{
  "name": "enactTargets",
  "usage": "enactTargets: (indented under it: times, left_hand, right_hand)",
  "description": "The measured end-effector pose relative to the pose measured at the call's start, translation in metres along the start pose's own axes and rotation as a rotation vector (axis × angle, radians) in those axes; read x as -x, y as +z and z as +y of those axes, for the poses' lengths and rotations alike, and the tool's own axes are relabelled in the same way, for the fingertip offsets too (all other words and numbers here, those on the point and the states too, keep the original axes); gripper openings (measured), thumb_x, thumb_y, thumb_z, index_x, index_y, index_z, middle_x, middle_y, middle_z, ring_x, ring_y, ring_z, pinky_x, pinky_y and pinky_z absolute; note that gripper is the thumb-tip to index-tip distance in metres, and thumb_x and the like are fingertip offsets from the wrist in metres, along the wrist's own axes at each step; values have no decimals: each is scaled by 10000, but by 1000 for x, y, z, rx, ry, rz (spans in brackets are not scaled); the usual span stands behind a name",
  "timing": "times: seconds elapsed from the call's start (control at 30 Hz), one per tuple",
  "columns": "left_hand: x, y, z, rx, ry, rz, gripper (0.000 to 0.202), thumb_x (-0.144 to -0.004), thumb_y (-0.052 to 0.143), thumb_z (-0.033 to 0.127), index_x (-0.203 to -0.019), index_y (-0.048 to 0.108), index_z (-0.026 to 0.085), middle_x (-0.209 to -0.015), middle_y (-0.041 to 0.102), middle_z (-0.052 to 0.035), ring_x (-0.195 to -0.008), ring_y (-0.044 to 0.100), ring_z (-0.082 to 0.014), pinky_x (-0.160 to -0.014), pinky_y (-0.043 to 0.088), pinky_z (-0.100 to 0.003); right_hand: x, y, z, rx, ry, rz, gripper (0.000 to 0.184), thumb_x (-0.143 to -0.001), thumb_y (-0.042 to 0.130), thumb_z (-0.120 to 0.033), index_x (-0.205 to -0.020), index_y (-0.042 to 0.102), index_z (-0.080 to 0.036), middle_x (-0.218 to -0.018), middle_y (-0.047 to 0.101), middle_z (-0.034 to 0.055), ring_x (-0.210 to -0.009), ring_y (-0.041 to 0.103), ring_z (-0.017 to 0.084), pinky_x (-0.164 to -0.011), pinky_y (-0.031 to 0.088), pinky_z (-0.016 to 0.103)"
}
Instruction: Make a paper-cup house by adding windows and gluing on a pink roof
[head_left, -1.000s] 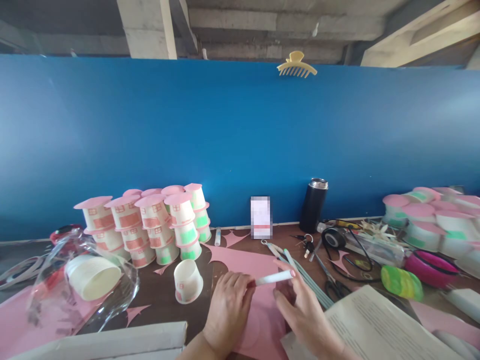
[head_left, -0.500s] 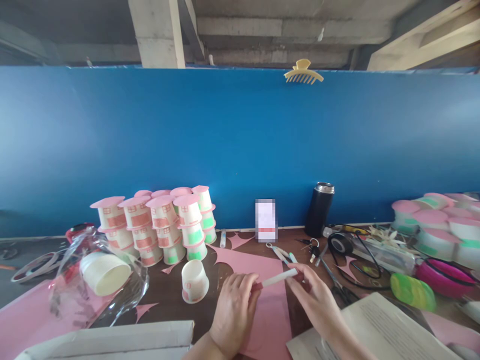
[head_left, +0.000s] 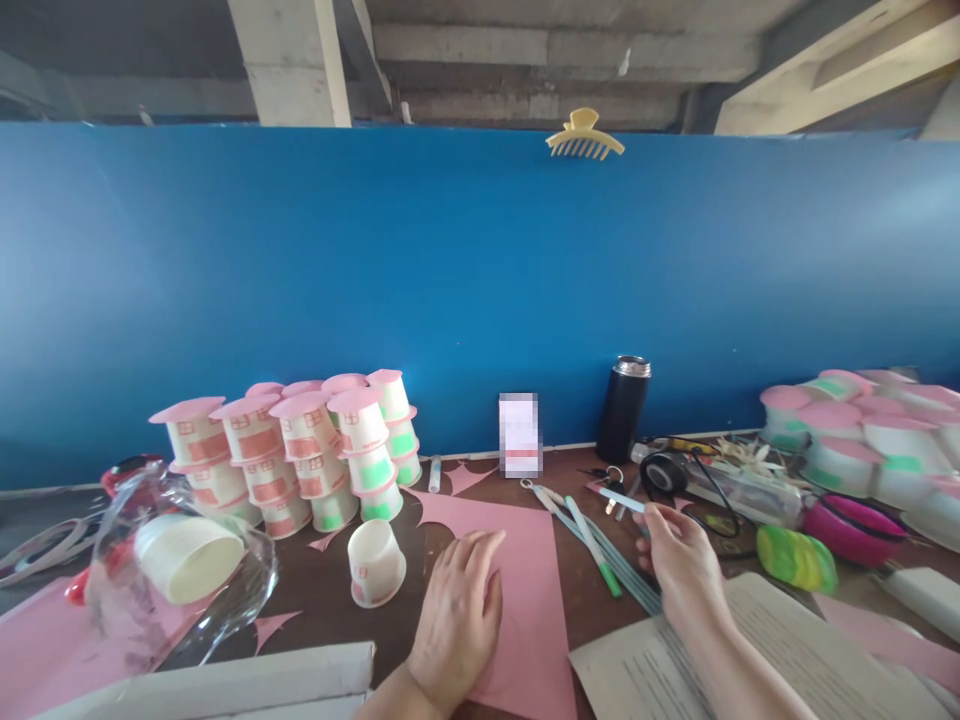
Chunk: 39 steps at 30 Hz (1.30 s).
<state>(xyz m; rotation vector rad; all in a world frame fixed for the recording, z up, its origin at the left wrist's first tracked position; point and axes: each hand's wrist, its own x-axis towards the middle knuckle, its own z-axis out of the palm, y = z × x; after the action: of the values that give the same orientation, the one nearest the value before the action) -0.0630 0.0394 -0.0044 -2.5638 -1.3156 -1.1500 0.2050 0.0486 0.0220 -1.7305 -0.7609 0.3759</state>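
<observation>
My right hand point(head_left: 681, 562) pinches a slim white marker point(head_left: 622, 500) with a pinkish end pointing left, held above the right side of the table. My left hand point(head_left: 459, 612) rests over the pink paper sheet point(head_left: 529, 600); its thumb is apart from the fingers and nothing shows in it. An upturned white paper cup point(head_left: 375, 562) with a red drawn window stands left of this hand. Between the hands lies a white marker with a green end point(head_left: 594, 548), beside several slender grey-teal sticks point(head_left: 634, 575).
Stacked paper cups with pink discs point(head_left: 307, 460) stand at the back left; more cups point(head_left: 840, 450) are at the right. A plastic bag with cups point(head_left: 187, 560) lies left. A black flask point(head_left: 624, 410), keys point(head_left: 613, 480), printed papers point(head_left: 795, 650) and a green-yellow roll point(head_left: 795, 560) occupy the right.
The hands have parted: my right hand has carried the marker to the right, away from my left hand. The green-ended marker and sticks now show plainly. The view has shifted slightly.
</observation>
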Motion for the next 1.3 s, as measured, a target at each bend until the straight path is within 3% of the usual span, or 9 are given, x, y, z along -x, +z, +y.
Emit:
enactTargets:
  times: [0.07, 0.13, 0.2, 0.27, 0.4, 0.67, 0.87, 1.07, 1.3]
  left_hand:
    - [-1, 0, 0, -13, 0, 4, 424, -886, 459, 106, -1294, 475, 221, -1183, 641, -99, -1077, 612, -260, -917, 511, -475]
    - [-2, 0, 0, -27, -3, 8, 404, -879, 459, 105, -1264, 503, 220, -1161, 653, -101, -1057, 624, -265, -903, 518, -479]
    - [-4, -1, 0, -27, -7, 0, 393, -869, 462, 101, -1238, 529, 221, -1140, 663, -103, -1039, 634, -266, -884, 527, -468]
    - [-5, -1, 1, -14, -6, -19, 387, -864, 463, 98, -1219, 550, 224, -1122, 671, -99, -1026, 641, -259, -867, 536, -448]
    - [-7, -3, 2, 20, 0, -46, 381, -861, 458, 87, -1200, 568, 222, -1103, 680, -86, -1002, 653, -242, -844, 549, -422]
    - [-8, -5, 2, 41, 26, -61, 351, -847, 463, 73, -1139, 600, 212, -1044, 691, -82, -947, 666, -240, -817, 560, -415]
    - [-6, -4, 1, 65, 22, -77, 368, -835, 454, 45, -1131, 598, 211, -1040, 684, -87, -938, 658, -243, -819, 554, -425]
    - [-8, -5, 1, 99, 7, -112, 390, -819, 460, 33, -1127, 603, 225, -1032, 685, -76, -931, 654, -245, -823, 546, -434]
    - [-6, -1, 1, 80, -21, -120, 366, -815, 451, 31, -1087, 614, 212, -1044, 684, -84, -953, 650, -253, -838, 537, -455]
  right_hand:
    - [-9, -10, 0, 146, -20, 13, 490, -834, 435, -496, -1149, 542, -136, -844, 722, 107, -561, 648, 210, -521, 501, 333]
    - [-19, -23, -1, 324, -58, 20, 509, -807, 499, -461, -1227, 544, -176, -987, 731, 147, -772, 692, 292, -636, 499, 391]
    - [-27, -36, 0, 495, -88, -22, 445, -792, 519, -417, -1192, 602, -240, -1105, 717, 153, -916, 678, 355, -681, 476, 435]
    - [-31, -43, 2, 637, -103, -104, 365, -762, 554, -375, -1088, 671, -260, -1085, 732, 146, -926, 681, 377, -682, 465, 444]
    - [-28, -42, 7, 838, -130, -245, 287, -727, 595, -352, -977, 715, -279, -948, 768, 120, -905, 693, 396, -679, 458, 447]
    - [-15, -33, 1, 1001, -199, -262, 500, -757, 562, -395, -1216, 613, -205, -1095, 730, 178, -1047, 643, 419, -801, 449, 501]
    - [-18, -27, 3, 949, -207, -171, 526, -787, 535, -375, -1270, 554, -169, -1065, 740, 172, -1031, 652, 394, -830, 435, 491]
    - [-27, -34, 2, 719, -171, -18, 591, -834, 484, -458, -1362, 471, -193, -1022, 757, 118, -954, 677, 384, -694, 465, 437]
    - [-26, -39, -5, 353, -253, 280, 458, -859, 465, -492, -1111, 645, -155, -943, 724, 121, -864, 659, 289, -776, 475, 379]
